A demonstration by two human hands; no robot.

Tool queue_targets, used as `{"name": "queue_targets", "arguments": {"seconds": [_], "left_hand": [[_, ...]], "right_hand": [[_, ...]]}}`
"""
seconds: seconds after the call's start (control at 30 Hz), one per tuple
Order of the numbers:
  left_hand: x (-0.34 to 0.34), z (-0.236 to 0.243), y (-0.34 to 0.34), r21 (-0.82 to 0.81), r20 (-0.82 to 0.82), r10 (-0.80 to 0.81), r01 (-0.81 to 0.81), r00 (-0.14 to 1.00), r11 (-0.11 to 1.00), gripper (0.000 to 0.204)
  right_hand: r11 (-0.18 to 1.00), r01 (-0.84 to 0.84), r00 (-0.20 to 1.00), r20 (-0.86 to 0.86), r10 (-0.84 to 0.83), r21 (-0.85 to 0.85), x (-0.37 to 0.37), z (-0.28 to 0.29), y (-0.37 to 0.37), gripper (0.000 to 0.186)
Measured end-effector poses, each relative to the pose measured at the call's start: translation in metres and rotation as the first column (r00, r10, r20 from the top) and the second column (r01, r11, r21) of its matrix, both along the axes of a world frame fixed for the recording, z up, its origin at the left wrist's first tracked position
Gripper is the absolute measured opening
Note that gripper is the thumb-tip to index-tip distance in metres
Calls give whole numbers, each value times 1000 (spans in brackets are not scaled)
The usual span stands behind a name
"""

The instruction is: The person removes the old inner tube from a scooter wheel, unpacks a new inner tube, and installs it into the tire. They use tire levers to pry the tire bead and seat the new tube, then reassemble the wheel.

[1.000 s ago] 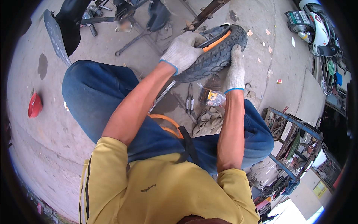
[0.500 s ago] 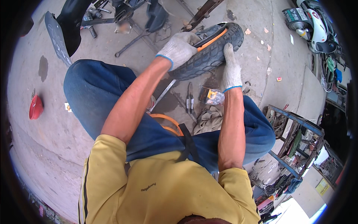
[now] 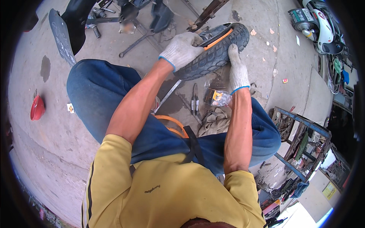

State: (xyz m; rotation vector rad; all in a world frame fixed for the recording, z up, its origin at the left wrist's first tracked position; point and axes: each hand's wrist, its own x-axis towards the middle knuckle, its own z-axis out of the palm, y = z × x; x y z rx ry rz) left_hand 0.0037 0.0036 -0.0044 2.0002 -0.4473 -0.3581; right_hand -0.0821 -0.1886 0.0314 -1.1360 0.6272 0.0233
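In white knit gloves with blue cuffs, both hands are on a knobby black tire (image 3: 207, 59) with an orange rim (image 3: 217, 40). My left hand (image 3: 181, 49) is closed on its upper left edge, by the rim. My right hand (image 3: 237, 66) grips the tread's right side with the thumb along it. A steel bar (image 3: 167, 97) angles out from beneath the tire. Between my legs lie pliers (image 3: 195, 98), a plastic bag of small items (image 3: 218, 97), a crumpled cloth (image 3: 213, 121) and an orange ring (image 3: 171, 120).
Dark vehicle parts (image 3: 159, 17) and a long wrench (image 3: 135, 45) lie ahead on the concrete floor (image 3: 281, 72). A red bowl (image 3: 37, 108) is at the left. A white scooter (image 3: 323, 34) and a blue metal frame (image 3: 302, 121) with clutter stand at the right.
The tire and both hands have moved slightly down and toward me since a second ago. The hands keep much the same hold.
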Motion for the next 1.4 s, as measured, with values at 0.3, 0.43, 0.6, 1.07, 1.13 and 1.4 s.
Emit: {"name": "queue_targets", "arguments": {"seconds": [0.3, 0.43, 0.6, 1.07, 1.13, 1.4], "left_hand": [[-5, -18, 0, -82, 54, 68, -64, 996, 995, 42], [-7, -4, -4, -45, -26, 36, -37, 999, 998, 44], [-9, -9, -4, -46, -30, 75, -77, 997, 996, 43], [-5, 4, -23, -106, -145, 47, -63, 988, 992, 37], [-4, 1, -4, -58, -136, 98, -106, 986, 993, 36], [4, 1, -5, -91, -110, 30, -40, 994, 995, 45]], "right_hand": [[978, 95, 959, -247, -141, -187, -52, -93, -28, 45], [857, -406, 780, -609, 143, -318, -118, -211, -5, 42], [485, -768, 569, -793, 217, -418, -134, -259, 46, 51], [750, -198, 979, -159, 124, -631, -128, -444, 87, 70], [104, -555, 826, -532, 188, -825, -111, -383, 120, 62], [859, 286, 915, -146, -376, -425, -107, -237, 84, 22]]}}
